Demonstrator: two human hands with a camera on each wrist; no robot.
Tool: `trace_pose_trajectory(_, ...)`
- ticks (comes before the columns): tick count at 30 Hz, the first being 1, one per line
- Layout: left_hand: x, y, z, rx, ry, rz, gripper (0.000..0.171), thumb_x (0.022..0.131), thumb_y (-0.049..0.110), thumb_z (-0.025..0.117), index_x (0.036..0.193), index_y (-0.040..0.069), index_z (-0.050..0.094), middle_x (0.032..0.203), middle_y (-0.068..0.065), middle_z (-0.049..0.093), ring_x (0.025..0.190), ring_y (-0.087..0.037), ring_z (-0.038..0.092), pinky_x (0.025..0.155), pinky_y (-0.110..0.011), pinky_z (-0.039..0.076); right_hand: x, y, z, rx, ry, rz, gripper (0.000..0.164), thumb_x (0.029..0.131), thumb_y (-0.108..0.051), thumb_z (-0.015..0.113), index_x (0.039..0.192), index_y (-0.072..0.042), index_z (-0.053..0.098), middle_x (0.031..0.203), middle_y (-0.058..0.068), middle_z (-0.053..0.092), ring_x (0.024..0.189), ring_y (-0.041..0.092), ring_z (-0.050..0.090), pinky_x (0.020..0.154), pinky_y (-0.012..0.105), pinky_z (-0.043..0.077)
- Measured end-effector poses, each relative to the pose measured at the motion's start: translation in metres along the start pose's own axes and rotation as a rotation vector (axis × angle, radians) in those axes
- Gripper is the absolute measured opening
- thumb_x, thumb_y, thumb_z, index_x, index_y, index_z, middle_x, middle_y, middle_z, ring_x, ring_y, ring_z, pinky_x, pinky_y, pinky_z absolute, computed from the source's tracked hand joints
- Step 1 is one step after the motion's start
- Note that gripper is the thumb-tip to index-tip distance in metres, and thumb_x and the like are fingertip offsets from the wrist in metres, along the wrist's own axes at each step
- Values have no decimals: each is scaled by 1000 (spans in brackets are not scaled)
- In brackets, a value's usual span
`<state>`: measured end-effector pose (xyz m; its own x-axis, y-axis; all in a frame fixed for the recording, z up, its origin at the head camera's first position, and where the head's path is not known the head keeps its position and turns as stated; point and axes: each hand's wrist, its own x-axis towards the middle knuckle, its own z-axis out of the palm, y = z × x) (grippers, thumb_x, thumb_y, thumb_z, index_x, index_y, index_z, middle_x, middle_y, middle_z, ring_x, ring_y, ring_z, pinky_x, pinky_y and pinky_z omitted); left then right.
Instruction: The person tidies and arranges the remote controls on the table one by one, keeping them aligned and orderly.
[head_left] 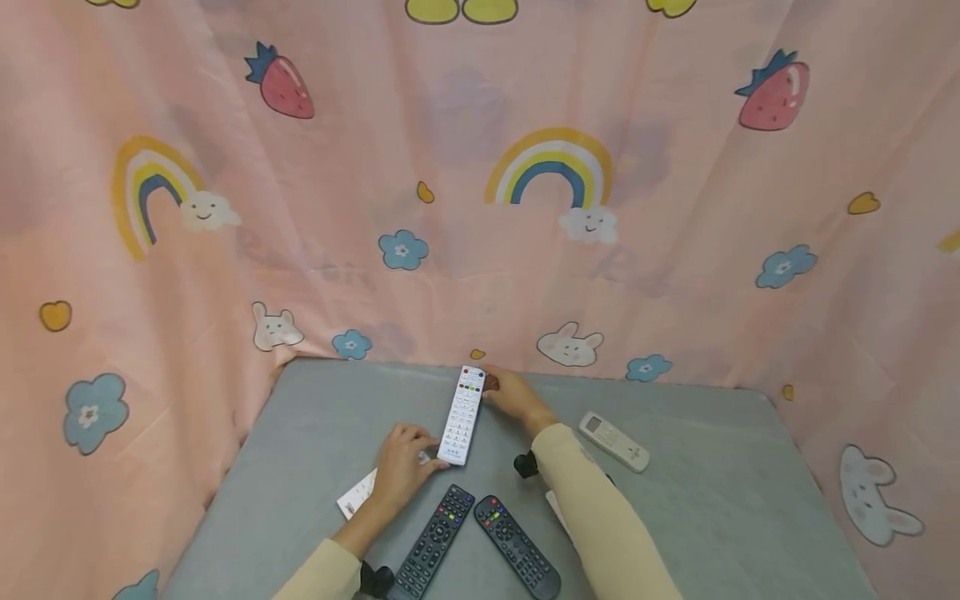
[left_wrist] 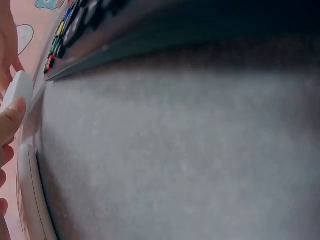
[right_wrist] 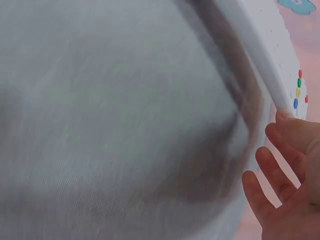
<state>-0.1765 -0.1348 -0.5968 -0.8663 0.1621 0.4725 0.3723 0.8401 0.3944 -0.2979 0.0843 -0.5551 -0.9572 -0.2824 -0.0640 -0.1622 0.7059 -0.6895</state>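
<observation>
A white remote control (head_left: 461,417) with coloured buttons near its far end is held between both hands, over the back middle of the table. My left hand (head_left: 405,462) pinches its near end, the thumb (left_wrist: 14,117) against the white casing in the left wrist view. At the far right edge, my right hand (head_left: 517,396) grips it between thumb and fingers. In the right wrist view this hand (right_wrist: 290,175) has its other fingers spread below the casing. Another white remote (head_left: 356,497) lies partly hidden under my left hand.
Two black remotes, one on the left (head_left: 431,546) and one on the right (head_left: 517,546), lie nearest me on the grey table (head_left: 720,483). An off-white remote with a small screen (head_left: 615,442) lies right of my right forearm. A pink patterned curtain (head_left: 465,308) hangs behind.
</observation>
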Motion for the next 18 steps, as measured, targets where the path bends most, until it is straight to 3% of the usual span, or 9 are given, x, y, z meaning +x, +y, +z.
trace_pose_trajectory(10, 0, 4, -1, 49, 8, -49, 42, 56, 37, 93, 90, 16, 78, 88, 4, 68, 86, -16, 54, 79, -34, 47, 11, -15, 16, 118, 22, 65, 55, 93, 3, 58, 145, -8, 48, 130, 20, 63, 123, 36, 59, 105, 49, 48)
trace_pose_trajectory(18, -2, 6, -1, 62, -24, -103, 42, 56, 35, 93, 90, 15, 78, 90, 2, 69, 88, -16, 54, 80, -35, 47, 14, -20, 27, 156, 23, 79, 52, 94, 4, 55, 144, -8, 50, 130, 21, 62, 123, 36, 58, 106, 50, 47)
